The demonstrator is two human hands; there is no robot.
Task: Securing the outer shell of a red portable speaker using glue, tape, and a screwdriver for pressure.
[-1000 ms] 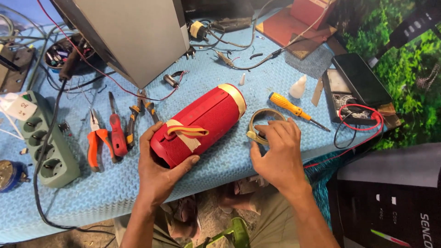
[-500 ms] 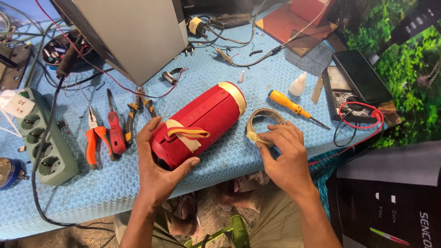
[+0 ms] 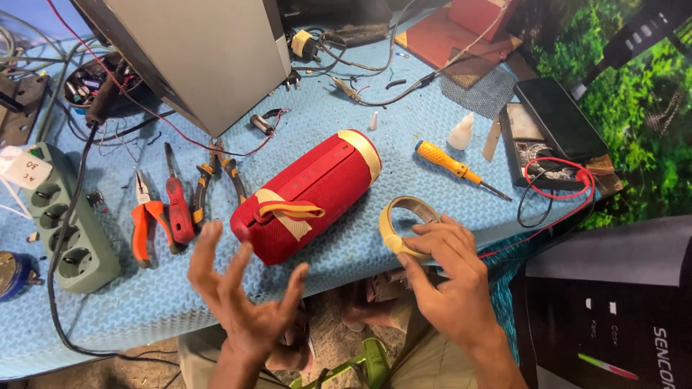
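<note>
The red cylindrical speaker lies on its side on the blue textured surface, tilted so that its cream-rimmed end points up and to the right while its near end, crossed by a cream strap, faces the person. The left hand is raised just in front of the near end of the speaker, palm up, with the fingers spread apart and gripping nothing; it does not touch the speaker. The right hand rests at the front edge of the surface, to the right of the speaker, with its fingers closed on the near side of a cream-coloured ring that lies flat just beside the speaker body. To the left of the speaker lie, side by side, orange-handled pliers, a red-handled tool and a pair of dark pliers with yellow-tipped handles. A green power strip sits further left, with a black cable running over it. A yellow-handled screwdriver lies to the right of the speaker, beyond the ring. A grey metal box stands behind the speaker. A dark meter with red and black leads sits at the right end of the surface.
</note>
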